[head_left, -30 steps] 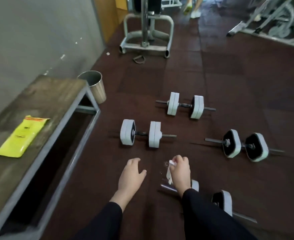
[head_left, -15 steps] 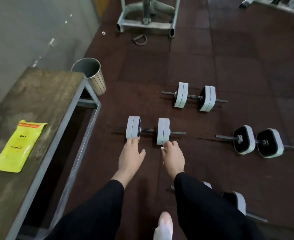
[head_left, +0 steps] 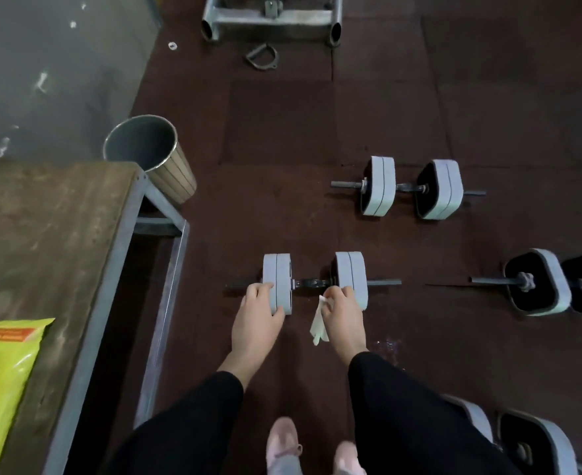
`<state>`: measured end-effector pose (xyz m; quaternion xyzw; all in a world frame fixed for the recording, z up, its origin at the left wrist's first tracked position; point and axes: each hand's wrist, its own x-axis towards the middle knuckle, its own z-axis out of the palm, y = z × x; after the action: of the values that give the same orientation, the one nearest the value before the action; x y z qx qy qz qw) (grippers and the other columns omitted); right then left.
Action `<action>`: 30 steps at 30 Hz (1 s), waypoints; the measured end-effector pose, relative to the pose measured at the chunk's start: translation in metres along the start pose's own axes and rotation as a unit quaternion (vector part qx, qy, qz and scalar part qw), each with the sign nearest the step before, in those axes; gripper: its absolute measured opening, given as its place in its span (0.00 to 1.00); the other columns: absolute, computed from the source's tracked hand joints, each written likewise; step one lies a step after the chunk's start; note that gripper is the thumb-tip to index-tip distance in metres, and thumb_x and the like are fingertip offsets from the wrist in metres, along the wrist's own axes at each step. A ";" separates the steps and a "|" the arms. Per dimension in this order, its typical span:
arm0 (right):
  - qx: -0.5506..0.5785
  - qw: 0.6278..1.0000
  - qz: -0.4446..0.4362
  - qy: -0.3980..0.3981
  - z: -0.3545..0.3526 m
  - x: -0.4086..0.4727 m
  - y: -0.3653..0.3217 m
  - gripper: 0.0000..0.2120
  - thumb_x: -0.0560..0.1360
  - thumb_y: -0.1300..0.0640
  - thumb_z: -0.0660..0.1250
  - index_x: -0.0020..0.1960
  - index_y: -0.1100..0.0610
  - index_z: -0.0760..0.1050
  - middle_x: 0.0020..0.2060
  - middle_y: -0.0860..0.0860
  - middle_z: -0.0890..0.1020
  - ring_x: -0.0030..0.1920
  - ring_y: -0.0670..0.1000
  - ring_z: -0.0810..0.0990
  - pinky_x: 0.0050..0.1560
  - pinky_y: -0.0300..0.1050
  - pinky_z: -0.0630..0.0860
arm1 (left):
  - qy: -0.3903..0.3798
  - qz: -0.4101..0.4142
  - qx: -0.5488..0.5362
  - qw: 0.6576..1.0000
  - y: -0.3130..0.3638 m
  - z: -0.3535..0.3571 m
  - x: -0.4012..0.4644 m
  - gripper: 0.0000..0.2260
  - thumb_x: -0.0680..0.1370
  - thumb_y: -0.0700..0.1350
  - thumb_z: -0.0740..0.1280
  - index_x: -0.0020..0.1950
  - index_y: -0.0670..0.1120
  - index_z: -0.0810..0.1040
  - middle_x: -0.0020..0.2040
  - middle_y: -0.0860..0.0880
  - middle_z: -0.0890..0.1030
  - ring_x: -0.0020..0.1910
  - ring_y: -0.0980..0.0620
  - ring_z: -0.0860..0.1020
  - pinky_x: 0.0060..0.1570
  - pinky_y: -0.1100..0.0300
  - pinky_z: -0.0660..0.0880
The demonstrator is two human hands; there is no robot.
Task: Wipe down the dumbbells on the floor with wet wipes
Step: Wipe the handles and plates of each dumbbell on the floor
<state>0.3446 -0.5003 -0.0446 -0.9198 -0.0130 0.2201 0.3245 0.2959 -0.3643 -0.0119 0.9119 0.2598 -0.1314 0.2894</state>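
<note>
Several grey-plated dumbbells lie on the dark floor. The nearest middle dumbbell has my left hand on its left plates, fingers curled over their near edge. My right hand reaches its right plates near the bar and pinches a white wet wipe that hangs down to the left of the hand. A second dumbbell lies farther back right, a third at the right edge, a fourth at the bottom right, partly behind my right sleeve.
A wooden bench with a metal frame stands at the left, with a yellow wipes pack on it. A metal bin stands behind the bench. A machine base and a loose handle lie at the back. My feet show below.
Both hands moved forward from the dumbbell at the bottom right to the middle one. The left hand now holds its left plates and the right hand with the wipe has reached its right plates.
</note>
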 end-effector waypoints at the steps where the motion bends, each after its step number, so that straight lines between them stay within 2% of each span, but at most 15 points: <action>1: 0.001 1.000 0.005 -0.002 0.010 0.012 0.003 0.07 0.78 0.64 0.58 0.53 0.64 0.73 0.52 0.58 0.72 0.44 0.57 0.77 0.45 0.44 0.71 | -0.007 -0.001 0.004 1.000 -0.005 0.006 0.014 0.21 0.78 0.46 0.62 0.70 0.47 0.64 0.69 0.50 0.66 0.65 0.51 0.70 0.58 0.60 0.71; 5: -0.001 1.000 0.026 -0.006 0.051 0.060 0.026 0.09 0.79 0.63 0.59 0.56 0.64 0.73 0.54 0.57 0.71 0.47 0.57 0.77 0.49 0.43 0.71 | -0.026 -0.003 0.008 1.000 -0.026 0.042 0.068 0.21 0.78 0.45 0.62 0.70 0.47 0.64 0.69 0.51 0.65 0.64 0.51 0.71 0.58 0.57 0.73; 11: 0.014 1.000 0.022 0.008 0.122 0.127 0.080 0.10 0.78 0.63 0.59 0.57 0.63 0.75 0.56 0.56 0.72 0.53 0.56 0.76 0.55 0.43 0.70 | -0.031 -0.014 0.002 0.999 -0.065 0.115 0.140 0.20 0.78 0.45 0.61 0.71 0.47 0.64 0.70 0.50 0.64 0.66 0.51 0.68 0.58 0.56 0.71; 17: 0.014 0.999 -0.028 0.018 0.181 0.177 0.117 0.11 0.79 0.62 0.59 0.59 0.63 0.75 0.56 0.56 0.73 0.49 0.51 0.75 0.46 0.32 0.63 | 0.013 0.030 0.026 0.999 -0.105 0.179 0.196 0.20 0.79 0.46 0.61 0.70 0.47 0.65 0.71 0.48 0.64 0.71 0.51 0.60 0.67 0.57 0.62; 19: 0.007 0.998 -0.056 0.018 0.200 0.190 0.127 0.12 0.78 0.63 0.59 0.60 0.62 0.74 0.56 0.56 0.74 0.52 0.53 0.75 0.50 0.34 0.65 | 0.041 0.065 0.031 0.997 -0.114 0.193 0.211 0.19 0.78 0.47 0.61 0.69 0.46 0.67 0.70 0.47 0.65 0.72 0.50 0.58 0.69 0.57 0.59; 21: 0.013 0.996 -0.082 0.018 0.217 0.201 0.135 0.13 0.77 0.65 0.59 0.61 0.61 0.72 0.55 0.57 0.75 0.55 0.55 0.76 0.56 0.42 0.71 | 0.075 0.107 0.030 0.991 -0.120 0.204 0.227 0.18 0.78 0.47 0.62 0.67 0.44 0.70 0.68 0.45 0.67 0.71 0.49 0.59 0.69 0.56 0.59; 23: 0.012 0.993 -0.111 0.028 0.232 0.212 0.143 0.11 0.75 0.67 0.59 0.56 0.62 0.72 0.50 0.58 0.78 0.52 0.57 0.76 0.51 0.50 0.73 | 0.105 0.132 0.022 0.985 -0.124 0.211 0.241 0.16 0.78 0.47 0.62 0.65 0.44 0.73 0.65 0.45 0.71 0.69 0.49 0.63 0.67 0.54 0.62; 26: -0.048 0.983 -0.165 0.062 0.246 0.223 0.148 0.04 0.74 0.67 0.62 0.44 0.63 0.75 0.40 0.58 0.80 0.43 0.58 0.74 0.39 0.46 0.62 | 0.141 0.151 0.019 0.978 -0.127 0.217 0.253 0.14 0.78 0.49 0.62 0.62 0.46 0.75 0.61 0.47 0.74 0.65 0.49 0.66 0.62 0.54 0.65; 28: -0.060 0.973 -0.202 0.095 0.250 0.231 0.149 0.05 0.74 0.67 0.62 0.41 0.62 0.76 0.38 0.57 0.80 0.41 0.58 0.73 0.38 0.44 0.58 | 0.158 0.165 0.013 0.973 -0.131 0.219 0.257 0.13 0.77 0.49 0.63 0.60 0.47 0.76 0.58 0.48 0.75 0.63 0.50 0.67 0.60 0.58 0.64; 30: -0.097 0.962 -0.234 0.102 0.255 0.232 0.150 0.08 0.76 0.62 0.60 0.43 0.61 0.77 0.40 0.55 0.81 0.43 0.55 0.73 0.42 0.43 0.62 | 0.166 0.174 -0.008 0.970 -0.133 0.219 0.258 0.13 0.76 0.49 0.64 0.59 0.49 0.77 0.56 0.50 0.75 0.61 0.52 0.68 0.56 0.66 0.61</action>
<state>0.4311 -0.4296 -0.4036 -0.9358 -0.2155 0.0407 0.2762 0.4175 -0.2991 -0.3481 0.9499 0.1422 0.0768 0.2677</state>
